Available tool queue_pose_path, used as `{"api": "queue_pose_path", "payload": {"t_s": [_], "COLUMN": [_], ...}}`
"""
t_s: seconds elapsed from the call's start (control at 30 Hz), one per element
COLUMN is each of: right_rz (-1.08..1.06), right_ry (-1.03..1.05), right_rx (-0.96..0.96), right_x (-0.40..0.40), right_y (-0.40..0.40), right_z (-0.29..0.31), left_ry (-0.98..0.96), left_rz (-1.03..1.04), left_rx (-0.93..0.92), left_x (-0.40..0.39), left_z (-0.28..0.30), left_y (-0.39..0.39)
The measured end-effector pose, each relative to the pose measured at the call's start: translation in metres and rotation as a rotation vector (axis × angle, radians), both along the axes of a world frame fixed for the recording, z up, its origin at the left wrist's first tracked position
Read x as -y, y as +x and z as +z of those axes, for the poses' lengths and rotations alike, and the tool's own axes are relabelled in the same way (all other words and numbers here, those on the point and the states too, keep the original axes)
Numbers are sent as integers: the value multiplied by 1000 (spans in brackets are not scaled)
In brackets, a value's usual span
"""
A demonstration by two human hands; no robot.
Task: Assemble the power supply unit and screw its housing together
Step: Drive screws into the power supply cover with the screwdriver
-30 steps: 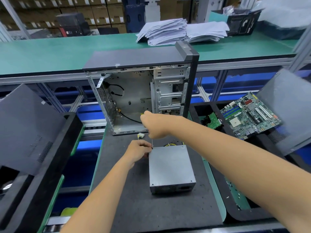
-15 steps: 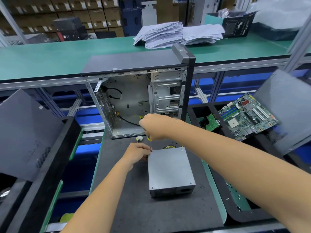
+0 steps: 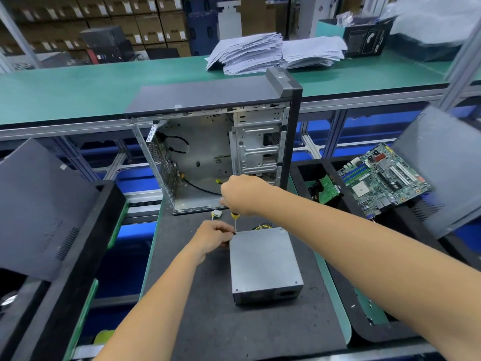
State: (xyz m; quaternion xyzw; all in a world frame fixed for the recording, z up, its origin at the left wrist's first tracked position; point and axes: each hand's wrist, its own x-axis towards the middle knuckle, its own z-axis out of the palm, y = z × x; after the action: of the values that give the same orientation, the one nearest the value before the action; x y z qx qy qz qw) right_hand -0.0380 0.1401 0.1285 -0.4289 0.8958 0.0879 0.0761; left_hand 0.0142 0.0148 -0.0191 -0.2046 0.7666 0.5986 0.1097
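Note:
A grey metal power supply unit [image 3: 264,264] lies flat on the dark mat [image 3: 208,321] in the middle of the view. My right hand [image 3: 242,195] grips a screwdriver [image 3: 235,220] with a yellow collar, held upright, its tip at the unit's far left corner. My left hand [image 3: 213,237] sits at that same corner with its fingertips pinched beside the tip; what they pinch is too small to see. Yellow wires [image 3: 260,226] and a white connector [image 3: 216,213] stick out behind the unit.
An open computer case [image 3: 221,152] stands right behind the unit. To the right, a motherboard [image 3: 382,178] and a green board [image 3: 326,190] rest in a black tray. A dark side panel [image 3: 39,209] leans at the left. Paper stacks [image 3: 273,52] lie on the green shelf.
My right hand has dropped a little, bringing the screwdriver tip down onto the unit's corner. My left hand stays at that corner. The unit has not moved.

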Motion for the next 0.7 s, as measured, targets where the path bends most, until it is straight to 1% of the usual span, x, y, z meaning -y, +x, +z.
{"api": "queue_pose_path", "payload": {"t_s": [0.1, 0.13, 0.17, 0.23, 0.33, 0.37, 0.47, 0.5, 0.53, 0.6, 0.63, 0.7], "right_rz": [-17, 1, 21, 32, 38, 33, -1, 16, 45, 69, 53, 5], "right_ry": [-4, -9, -12, -20, -9, -6, -41, -41, -30, -41, -66, -98], "right_rx": [183, 205, 182, 64, -64, -47, 192, 229, 214, 93, 29, -15], "right_x": [-4, -4, -3, 0, 1, 0, -1, -1, 0, 4, 6, 8], "right_y": [-2, -2, -2, 0, 1, 0, 0, 1, 2, 3, 4, 4], "right_z": [0, 1, 0, 1, -1, -2, -1, 0, 0, -1, -2, -4], "left_ry": [-28, -45, -66, -119, -256, -302, -416, -443, -463, -485, -492, -505], "left_rz": [-40, -48, -57, -76, -103, -113, -167, -179, -186, -188, -184, -180], "left_rx": [-39, -52, -63, -88, -137, -150, -177, -182, -186, -187, -186, -184], "left_x": [1, 2, 2, 2, 0, 0, -1, -2, -3, -4, -5, -5], "left_z": [0, -1, -1, 0, 2, 3, 6, 7, 8, 10, 10, 10], "left_y": [1, 1, 1, 2, 3, 3, 4, 4, 5, 5, 5, 6]}}
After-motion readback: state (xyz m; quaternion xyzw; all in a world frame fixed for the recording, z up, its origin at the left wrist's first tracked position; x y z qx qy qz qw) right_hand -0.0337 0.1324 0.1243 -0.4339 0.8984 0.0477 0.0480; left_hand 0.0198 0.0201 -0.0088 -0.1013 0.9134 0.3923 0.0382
